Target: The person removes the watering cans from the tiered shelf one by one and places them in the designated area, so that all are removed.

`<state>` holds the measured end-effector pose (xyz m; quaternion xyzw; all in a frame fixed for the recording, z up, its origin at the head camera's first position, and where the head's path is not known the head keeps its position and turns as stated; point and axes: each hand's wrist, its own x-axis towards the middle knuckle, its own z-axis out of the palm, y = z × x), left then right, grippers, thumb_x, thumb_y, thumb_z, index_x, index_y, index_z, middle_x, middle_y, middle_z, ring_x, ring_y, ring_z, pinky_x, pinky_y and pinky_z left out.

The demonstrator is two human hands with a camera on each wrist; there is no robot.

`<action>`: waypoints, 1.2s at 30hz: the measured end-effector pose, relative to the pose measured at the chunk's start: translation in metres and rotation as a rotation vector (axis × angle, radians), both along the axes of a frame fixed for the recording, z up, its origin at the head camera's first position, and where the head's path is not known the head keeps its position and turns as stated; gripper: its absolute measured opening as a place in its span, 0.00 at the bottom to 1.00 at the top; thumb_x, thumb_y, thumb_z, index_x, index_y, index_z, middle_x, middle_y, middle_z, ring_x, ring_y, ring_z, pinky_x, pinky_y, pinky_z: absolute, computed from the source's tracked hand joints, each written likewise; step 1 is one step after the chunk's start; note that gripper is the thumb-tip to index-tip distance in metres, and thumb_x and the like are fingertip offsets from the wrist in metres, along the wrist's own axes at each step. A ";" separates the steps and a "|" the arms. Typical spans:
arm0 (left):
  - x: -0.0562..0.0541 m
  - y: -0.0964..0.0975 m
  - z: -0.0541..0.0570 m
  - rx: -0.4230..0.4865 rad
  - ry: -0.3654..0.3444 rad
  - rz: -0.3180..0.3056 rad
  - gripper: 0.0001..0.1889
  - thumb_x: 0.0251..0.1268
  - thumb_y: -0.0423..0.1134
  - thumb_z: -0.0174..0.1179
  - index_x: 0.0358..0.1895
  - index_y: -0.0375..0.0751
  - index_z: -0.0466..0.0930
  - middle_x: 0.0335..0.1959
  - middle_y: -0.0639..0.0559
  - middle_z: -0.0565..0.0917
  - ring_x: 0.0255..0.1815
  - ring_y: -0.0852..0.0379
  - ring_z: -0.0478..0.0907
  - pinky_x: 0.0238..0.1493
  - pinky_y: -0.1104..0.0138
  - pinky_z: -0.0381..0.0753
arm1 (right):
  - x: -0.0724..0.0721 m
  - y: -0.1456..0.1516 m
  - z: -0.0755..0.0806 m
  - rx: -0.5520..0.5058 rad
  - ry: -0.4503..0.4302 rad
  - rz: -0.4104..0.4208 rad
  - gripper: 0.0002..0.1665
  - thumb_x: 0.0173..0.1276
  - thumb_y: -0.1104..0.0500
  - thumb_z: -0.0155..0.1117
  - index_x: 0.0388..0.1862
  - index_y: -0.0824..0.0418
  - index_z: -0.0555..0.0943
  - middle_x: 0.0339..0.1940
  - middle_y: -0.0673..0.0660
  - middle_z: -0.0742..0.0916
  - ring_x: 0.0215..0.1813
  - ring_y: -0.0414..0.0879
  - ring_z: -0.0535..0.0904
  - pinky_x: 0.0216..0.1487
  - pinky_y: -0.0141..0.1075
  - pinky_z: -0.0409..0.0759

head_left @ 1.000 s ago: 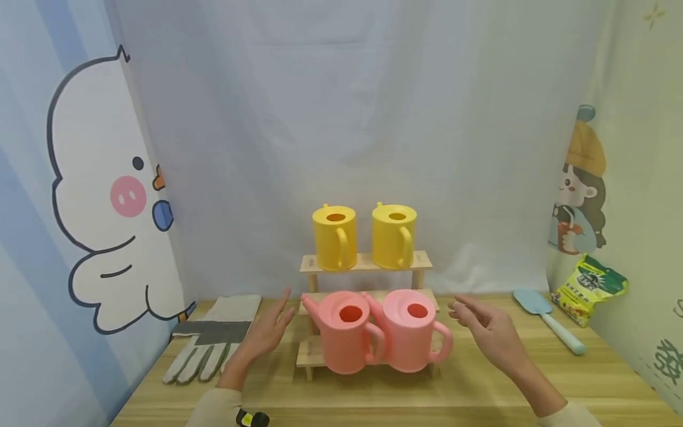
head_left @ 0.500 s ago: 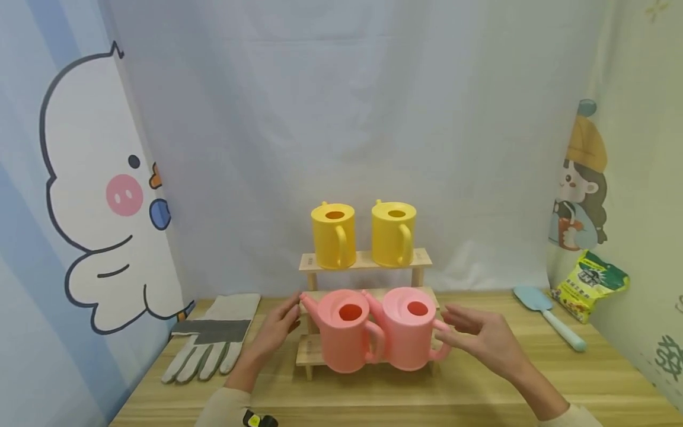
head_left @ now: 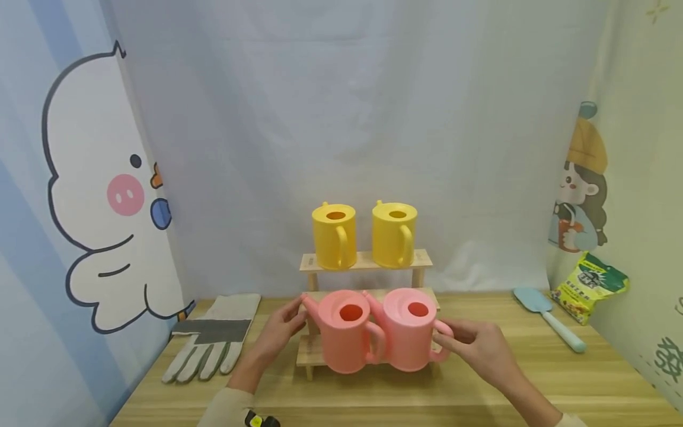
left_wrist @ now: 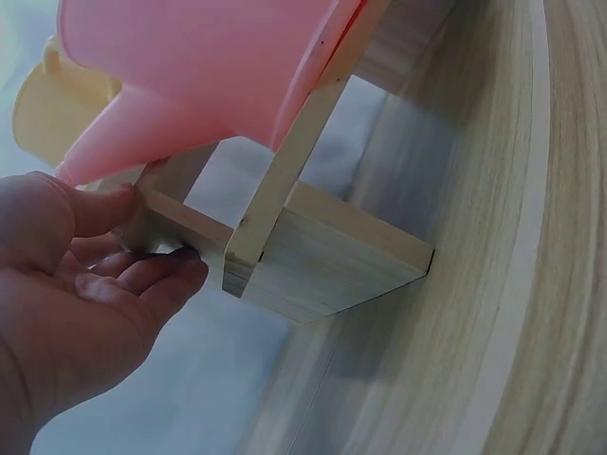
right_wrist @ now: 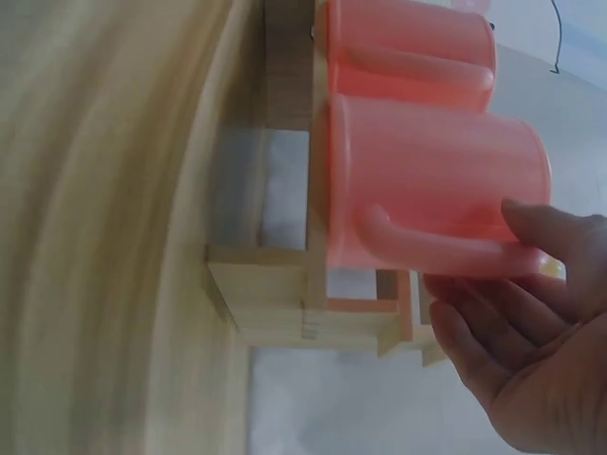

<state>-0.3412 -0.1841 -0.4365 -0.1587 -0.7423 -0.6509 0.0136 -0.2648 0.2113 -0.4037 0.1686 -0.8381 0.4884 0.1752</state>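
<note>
Two pink watering cans, the left one [head_left: 345, 344] and the right one [head_left: 408, 338], stand side by side on the lowest tier of a wooden stepped stand [head_left: 312, 350]. My left hand [head_left: 278, 333] is at the stand's left side, below the left can's spout. In the left wrist view, the thumb and curled fingers [left_wrist: 175, 284] meet the end of a higher tier. My right hand [head_left: 480, 350] pinches the right can's handle [right_wrist: 446, 254], thumb in front and the other fingers behind. Two yellow watering cans [head_left: 334, 237] occupy the top tier, handles towards me.
A grey and white work glove [head_left: 213, 332] lies on the wood-grain table [head_left: 368, 397] at left. To the right are a light blue trowel [head_left: 549, 320] and a green-yellow packet [head_left: 589, 287]. A pale curtain [head_left: 341, 118] hangs behind the stand.
Both hands have moved inward from either side. The left fingers have closed in at the stand's end; the right thumb and fingers have come onto the pink can's handle. The cans stay put.
</note>
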 end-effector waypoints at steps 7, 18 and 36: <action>0.000 -0.001 -0.001 0.038 -0.010 -0.012 0.30 0.78 0.33 0.52 0.77 0.28 0.55 0.78 0.31 0.53 0.76 0.36 0.53 0.66 0.51 0.74 | 0.008 -0.009 -0.001 -0.052 -0.084 -0.123 0.23 0.59 0.48 0.78 0.48 0.60 0.90 0.43 0.55 0.90 0.44 0.43 0.88 0.40 0.30 0.87; -0.001 0.000 0.000 0.089 -0.047 -0.013 0.29 0.78 0.31 0.51 0.77 0.27 0.54 0.78 0.31 0.50 0.78 0.36 0.46 0.59 0.49 0.80 | 0.011 -0.015 0.005 -0.149 -0.175 -0.196 0.26 0.59 0.43 0.78 0.50 0.58 0.90 0.44 0.55 0.90 0.45 0.38 0.86 0.42 0.29 0.84; -0.002 0.001 -0.001 0.097 -0.052 -0.015 0.29 0.78 0.30 0.51 0.76 0.25 0.54 0.78 0.30 0.50 0.78 0.35 0.46 0.59 0.47 0.79 | 0.013 -0.016 0.004 -0.220 -0.243 -0.214 0.26 0.59 0.45 0.78 0.50 0.61 0.89 0.47 0.56 0.90 0.49 0.35 0.83 0.48 0.28 0.80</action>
